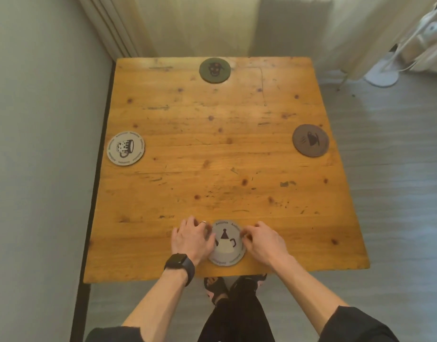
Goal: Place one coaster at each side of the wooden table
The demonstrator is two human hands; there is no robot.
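A square wooden table (212,156) carries several round coasters. A dark green coaster (214,70) lies at the far edge, a pale coaster with a mug print (125,148) at the left edge, and a brown coaster with a cup print (310,140) at the right edge. A grey coaster with a teapot print (226,244) lies flat at the near edge. My left hand (191,239) and my right hand (264,240) rest on the table at either side of it, fingertips touching its rim.
A grey wall (39,144) runs along the table's left side and pale curtains (200,23) hang behind it. A white fan base (382,76) stands on the grey floor at the far right. My feet (233,286) show under the near edge.
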